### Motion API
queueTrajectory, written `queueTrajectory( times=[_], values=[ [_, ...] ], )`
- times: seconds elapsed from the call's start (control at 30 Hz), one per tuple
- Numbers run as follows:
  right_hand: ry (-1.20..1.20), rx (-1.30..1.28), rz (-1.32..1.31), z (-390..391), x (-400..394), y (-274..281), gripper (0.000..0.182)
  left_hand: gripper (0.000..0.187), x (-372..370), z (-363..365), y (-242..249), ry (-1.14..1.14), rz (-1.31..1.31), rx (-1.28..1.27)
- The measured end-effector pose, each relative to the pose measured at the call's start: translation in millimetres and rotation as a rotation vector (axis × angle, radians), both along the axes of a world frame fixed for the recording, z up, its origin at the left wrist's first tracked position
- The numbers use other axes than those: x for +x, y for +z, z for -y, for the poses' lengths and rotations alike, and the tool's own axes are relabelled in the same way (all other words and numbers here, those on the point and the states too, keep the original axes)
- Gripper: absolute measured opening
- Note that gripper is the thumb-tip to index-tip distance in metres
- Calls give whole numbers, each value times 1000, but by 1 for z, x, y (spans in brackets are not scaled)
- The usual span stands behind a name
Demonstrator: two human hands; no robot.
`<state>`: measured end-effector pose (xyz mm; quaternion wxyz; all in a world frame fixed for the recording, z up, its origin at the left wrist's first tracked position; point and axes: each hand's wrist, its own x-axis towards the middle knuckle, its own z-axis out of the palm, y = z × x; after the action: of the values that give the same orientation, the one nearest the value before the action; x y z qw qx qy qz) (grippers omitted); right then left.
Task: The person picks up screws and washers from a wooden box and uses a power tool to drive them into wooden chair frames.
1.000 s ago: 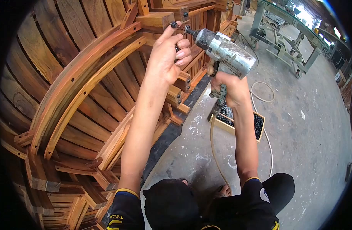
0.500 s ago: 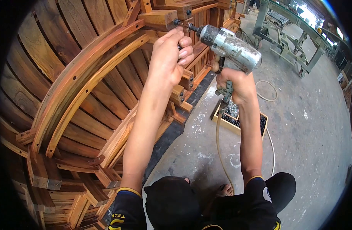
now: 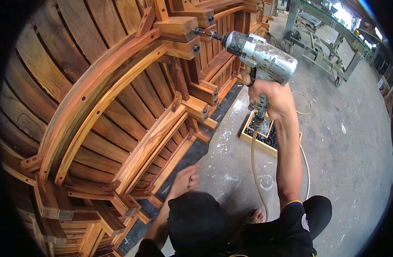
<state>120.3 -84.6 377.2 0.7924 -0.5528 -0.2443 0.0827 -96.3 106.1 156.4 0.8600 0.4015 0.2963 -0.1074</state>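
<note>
My right hand [image 3: 267, 96] is wrapped round the grip of a worn silver pneumatic impact wrench [image 3: 265, 55], held level. Its driver tip reaches a dark bolt [image 3: 197, 31] in the end of a thick wooden block [image 3: 177, 28]. A second dark bolt [image 3: 196, 48] sits in the block just below. My left hand [image 3: 186, 180] is low, beside the black cap on my head and apart from the wood. Its index finger points out while the other fingers curl in; what they hold, if anything, is hidden. An air hose [image 3: 254, 167] hangs from the wrench's handle.
Slatted wooden furniture pieces [image 3: 106, 94] with curved rails fill the left side. A shallow wooden box [image 3: 271, 150] of black and silver hardware stands on the concrete floor, close to a pale hose [image 3: 307, 171]. A wheeled metal table [image 3: 325, 25] is at the back right.
My left hand has left the bolt and dropped down towards my body. The wrench has shifted slightly right and down, its tip still at the upper block.
</note>
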Motion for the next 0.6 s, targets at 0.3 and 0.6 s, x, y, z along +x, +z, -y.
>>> queueTrajectory(
  times=[0.3, 0.6],
  values=[
    [-28, -43, 84, -1, -5, 9, 26, 30, -22, 8, -163, -250, -270, -226],
    [-26, -104, 117, 3, -3, 14, 24, 27, -13, -13, -260, -514, -463, -436]
  ],
)
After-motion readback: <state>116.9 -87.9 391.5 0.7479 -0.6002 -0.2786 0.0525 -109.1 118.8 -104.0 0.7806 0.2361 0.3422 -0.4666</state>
